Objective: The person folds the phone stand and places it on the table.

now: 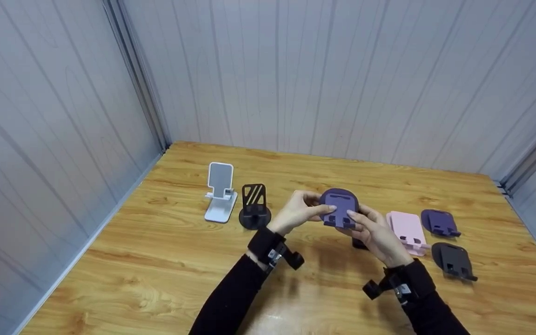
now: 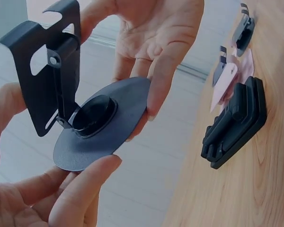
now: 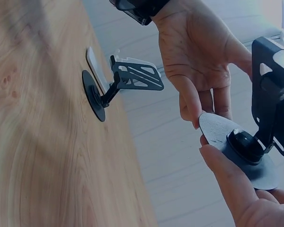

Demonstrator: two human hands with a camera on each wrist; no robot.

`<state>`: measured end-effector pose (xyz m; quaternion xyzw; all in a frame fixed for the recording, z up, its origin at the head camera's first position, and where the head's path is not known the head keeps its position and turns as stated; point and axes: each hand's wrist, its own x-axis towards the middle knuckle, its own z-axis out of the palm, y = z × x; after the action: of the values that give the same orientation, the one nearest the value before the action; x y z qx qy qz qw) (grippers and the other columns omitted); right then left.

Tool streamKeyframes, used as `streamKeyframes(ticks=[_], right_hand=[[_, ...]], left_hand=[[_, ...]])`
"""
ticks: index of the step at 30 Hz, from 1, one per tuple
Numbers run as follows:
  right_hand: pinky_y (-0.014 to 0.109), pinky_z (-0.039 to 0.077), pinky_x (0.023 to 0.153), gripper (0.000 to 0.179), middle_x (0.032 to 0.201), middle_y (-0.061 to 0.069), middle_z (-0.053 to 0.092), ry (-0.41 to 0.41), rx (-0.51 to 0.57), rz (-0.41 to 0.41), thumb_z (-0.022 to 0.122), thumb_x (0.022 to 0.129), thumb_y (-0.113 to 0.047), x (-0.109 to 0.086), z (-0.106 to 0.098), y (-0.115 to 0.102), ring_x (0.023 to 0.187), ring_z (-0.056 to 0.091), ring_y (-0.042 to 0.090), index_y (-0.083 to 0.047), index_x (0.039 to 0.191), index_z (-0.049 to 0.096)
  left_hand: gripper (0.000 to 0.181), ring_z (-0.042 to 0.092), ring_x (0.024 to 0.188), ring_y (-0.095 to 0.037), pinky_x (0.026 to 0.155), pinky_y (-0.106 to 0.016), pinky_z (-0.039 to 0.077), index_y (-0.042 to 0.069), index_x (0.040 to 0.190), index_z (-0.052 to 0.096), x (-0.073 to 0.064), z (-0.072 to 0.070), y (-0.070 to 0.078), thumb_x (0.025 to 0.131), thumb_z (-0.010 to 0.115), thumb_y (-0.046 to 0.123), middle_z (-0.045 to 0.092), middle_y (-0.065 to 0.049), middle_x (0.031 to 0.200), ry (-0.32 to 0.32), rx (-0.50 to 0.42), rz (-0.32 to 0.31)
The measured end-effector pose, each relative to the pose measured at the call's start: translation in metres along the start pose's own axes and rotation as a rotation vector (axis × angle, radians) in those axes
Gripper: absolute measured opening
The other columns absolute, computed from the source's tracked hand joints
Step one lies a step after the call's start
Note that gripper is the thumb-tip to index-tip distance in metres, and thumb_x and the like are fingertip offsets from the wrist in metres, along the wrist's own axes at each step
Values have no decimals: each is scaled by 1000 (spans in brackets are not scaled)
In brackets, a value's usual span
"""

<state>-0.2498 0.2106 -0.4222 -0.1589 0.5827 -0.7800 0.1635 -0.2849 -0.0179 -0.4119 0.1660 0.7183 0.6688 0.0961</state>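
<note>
Both hands hold up a dark purple folding phone stand (image 1: pixel 340 207) above the table. My left hand (image 1: pixel 293 211) grips its left side, thumb over the plate; my right hand (image 1: pixel 379 235) grips the lower right, thumb likewise on the plate. From the left wrist view, the round base (image 2: pixel 130 130) and the cradle plate (image 2: pixel 35 80) stand apart, joined by a hinged arm (image 2: pixel 65 78). Fingers of both hands pinch the base's edge there. The right wrist view also has the base (image 3: pixel 215 130) between the two hands.
A white phone stand (image 1: pixel 222 211) and a black slotted one (image 1: pixel 254 211) stand upright on the left. To the right lie folded stands: pink (image 1: pixel 406 225), purple (image 1: pixel 441 222) and dark grey (image 1: pixel 454 260). A black folded stand (image 2: pixel 236 123) is partly hidden by my right hand in the head view.
</note>
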Motion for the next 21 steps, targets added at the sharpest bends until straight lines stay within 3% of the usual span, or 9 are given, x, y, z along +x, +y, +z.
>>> streamKeyframes(ticks=[4,8,14,21], right_hand=[[33,58,104,61,127,2,71,-20,-28,5,52,112,-9,0,-1,1,112,73,15,14,160,23],[31,58,103,69,124,2,72,-13,-39,17,53,112,-9,0,-1,0,112,74,14,17,161,13],[30,59,101,68,121,0,75,11,-38,27,51,112,-6,0,-1,0,110,74,12,18,161,10],[30,60,99,67,121,1,75,33,-57,27,51,112,-5,1,0,3,109,75,11,18,161,11]], left_hand=[[23,64,71,-8,72,-26,65,-8,110,77,0,-2,0,95,79,8,67,2,78,-3,10,8],[22,64,69,-7,72,-27,65,-10,109,76,1,-2,0,95,78,7,67,3,77,-12,13,4],[24,68,70,-7,79,-33,66,-13,112,73,2,-2,-2,96,76,4,70,1,79,-27,-46,-36],[21,70,68,-7,74,-29,66,-14,110,72,2,-1,-3,94,76,0,72,0,77,-37,-71,-35]])
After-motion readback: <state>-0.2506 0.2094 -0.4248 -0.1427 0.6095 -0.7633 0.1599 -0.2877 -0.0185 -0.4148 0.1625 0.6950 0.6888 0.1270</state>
